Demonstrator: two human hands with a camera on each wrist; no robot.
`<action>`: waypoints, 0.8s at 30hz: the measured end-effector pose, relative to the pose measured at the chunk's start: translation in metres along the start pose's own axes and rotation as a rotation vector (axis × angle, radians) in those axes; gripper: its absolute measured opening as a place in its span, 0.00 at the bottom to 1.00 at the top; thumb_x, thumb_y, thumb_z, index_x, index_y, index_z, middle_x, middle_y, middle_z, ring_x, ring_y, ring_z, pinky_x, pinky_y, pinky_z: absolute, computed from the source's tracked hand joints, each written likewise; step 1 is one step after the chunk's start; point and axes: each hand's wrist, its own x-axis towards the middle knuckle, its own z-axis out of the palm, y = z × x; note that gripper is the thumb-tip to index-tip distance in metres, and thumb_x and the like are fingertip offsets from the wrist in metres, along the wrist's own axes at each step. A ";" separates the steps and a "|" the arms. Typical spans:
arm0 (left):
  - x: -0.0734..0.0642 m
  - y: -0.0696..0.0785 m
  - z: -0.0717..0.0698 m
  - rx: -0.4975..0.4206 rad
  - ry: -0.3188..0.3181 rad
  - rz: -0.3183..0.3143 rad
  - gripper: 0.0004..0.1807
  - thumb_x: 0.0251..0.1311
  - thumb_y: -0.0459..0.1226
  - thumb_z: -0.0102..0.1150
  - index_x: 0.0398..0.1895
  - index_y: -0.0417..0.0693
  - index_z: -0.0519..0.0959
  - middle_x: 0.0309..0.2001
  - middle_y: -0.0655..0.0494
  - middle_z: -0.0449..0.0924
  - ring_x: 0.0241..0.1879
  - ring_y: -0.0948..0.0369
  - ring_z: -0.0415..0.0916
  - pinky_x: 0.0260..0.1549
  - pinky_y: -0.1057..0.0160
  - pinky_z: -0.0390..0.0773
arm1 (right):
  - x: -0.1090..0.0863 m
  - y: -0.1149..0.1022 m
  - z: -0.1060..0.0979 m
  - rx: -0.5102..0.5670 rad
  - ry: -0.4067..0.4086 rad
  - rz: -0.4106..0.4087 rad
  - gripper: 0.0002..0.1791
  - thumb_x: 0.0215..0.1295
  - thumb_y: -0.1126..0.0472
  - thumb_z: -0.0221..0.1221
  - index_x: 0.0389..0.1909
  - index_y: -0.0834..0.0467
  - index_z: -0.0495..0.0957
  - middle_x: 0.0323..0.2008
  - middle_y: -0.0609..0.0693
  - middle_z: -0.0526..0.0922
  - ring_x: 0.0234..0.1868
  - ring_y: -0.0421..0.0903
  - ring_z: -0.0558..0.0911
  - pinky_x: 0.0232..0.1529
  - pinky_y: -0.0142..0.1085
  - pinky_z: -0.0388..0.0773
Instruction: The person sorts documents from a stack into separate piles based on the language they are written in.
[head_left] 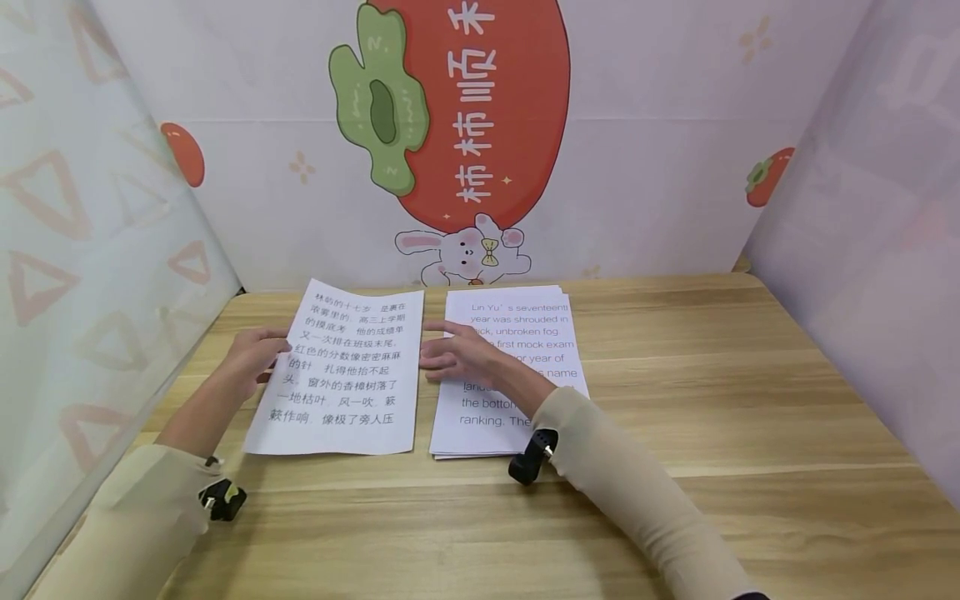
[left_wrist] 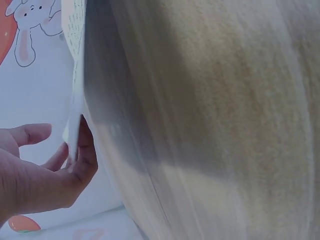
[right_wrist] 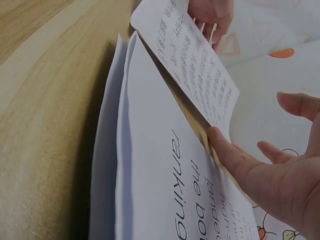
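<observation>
A sheet of paper with printed Chinese text is tilted up off the wooden table on the left. My left hand holds its left edge; in the left wrist view the paper passes between the fingers of that hand. My right hand reaches over a stack of English-printed sheets, fingers extended toward the Chinese sheet's right edge. From the right wrist, one fingertip of that hand shows right at this edge, with the thumb held away. The stack's near edges fan slightly apart.
The wooden table extends to the right and toward me. A white backdrop with persimmon and rabbit drawings stands behind it, and patterned side panels close in left and right. Small black cameras sit at both wrists.
</observation>
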 end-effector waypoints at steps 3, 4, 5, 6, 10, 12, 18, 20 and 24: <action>-0.001 0.000 -0.001 0.013 -0.003 0.011 0.32 0.78 0.38 0.40 0.79 0.31 0.55 0.71 0.32 0.64 0.58 0.47 0.70 0.49 0.59 0.76 | 0.000 0.000 -0.001 0.002 -0.003 -0.002 0.34 0.76 0.69 0.49 0.81 0.58 0.56 0.72 0.67 0.68 0.67 0.64 0.76 0.66 0.51 0.77; -0.001 0.000 -0.002 0.016 -0.001 0.020 0.32 0.78 0.38 0.39 0.79 0.29 0.55 0.71 0.31 0.63 0.57 0.48 0.71 0.48 0.59 0.77 | 0.000 0.000 -0.001 0.003 -0.005 -0.003 0.34 0.76 0.69 0.49 0.81 0.58 0.56 0.73 0.67 0.67 0.67 0.64 0.76 0.66 0.51 0.77; -0.001 0.000 -0.003 0.020 0.002 0.024 0.32 0.78 0.38 0.40 0.78 0.28 0.55 0.71 0.31 0.62 0.56 0.48 0.71 0.47 0.60 0.77 | -0.001 0.000 -0.001 0.003 -0.006 -0.003 0.34 0.76 0.69 0.49 0.81 0.58 0.56 0.73 0.67 0.67 0.67 0.64 0.76 0.67 0.51 0.77; -0.001 -0.001 -0.004 0.022 0.005 0.029 0.32 0.78 0.38 0.40 0.78 0.28 0.55 0.71 0.30 0.62 0.54 0.49 0.72 0.46 0.61 0.78 | -0.001 0.000 -0.001 0.005 -0.009 -0.004 0.34 0.76 0.69 0.49 0.81 0.58 0.56 0.73 0.67 0.67 0.68 0.64 0.76 0.67 0.52 0.77; 0.000 -0.002 -0.005 0.017 0.028 0.029 0.33 0.76 0.39 0.42 0.77 0.28 0.56 0.71 0.32 0.60 0.50 0.53 0.72 0.41 0.64 0.81 | -0.001 0.000 -0.001 0.012 -0.015 -0.005 0.35 0.75 0.69 0.50 0.81 0.58 0.55 0.74 0.67 0.66 0.68 0.65 0.75 0.68 0.52 0.76; 0.000 -0.002 -0.006 0.011 0.035 0.031 0.32 0.76 0.39 0.42 0.77 0.28 0.57 0.71 0.32 0.60 0.49 0.55 0.72 0.39 0.65 0.82 | -0.001 -0.001 -0.001 0.014 -0.018 -0.005 0.35 0.75 0.69 0.50 0.81 0.58 0.55 0.74 0.67 0.66 0.68 0.65 0.75 0.68 0.52 0.76; -0.002 -0.002 -0.007 -0.002 0.025 0.043 0.32 0.79 0.41 0.40 0.78 0.29 0.56 0.70 0.32 0.61 0.44 0.60 0.74 0.39 0.65 0.83 | -0.001 0.000 -0.001 0.009 -0.015 0.002 0.34 0.77 0.68 0.49 0.81 0.57 0.55 0.72 0.67 0.67 0.68 0.65 0.75 0.68 0.52 0.76; -0.003 0.000 -0.006 -0.005 0.011 0.045 0.32 0.80 0.41 0.39 0.79 0.29 0.55 0.71 0.32 0.61 0.43 0.62 0.75 0.40 0.65 0.83 | -0.002 0.000 -0.002 0.007 -0.009 0.005 0.34 0.77 0.68 0.50 0.81 0.56 0.57 0.71 0.67 0.68 0.67 0.65 0.75 0.68 0.52 0.76; -0.007 0.005 -0.002 -0.011 -0.031 0.055 0.33 0.81 0.42 0.39 0.79 0.29 0.52 0.73 0.30 0.60 0.42 0.65 0.78 0.43 0.65 0.84 | -0.006 -0.001 -0.003 -0.020 0.000 0.004 0.33 0.77 0.67 0.50 0.80 0.57 0.58 0.69 0.67 0.71 0.66 0.64 0.77 0.66 0.52 0.78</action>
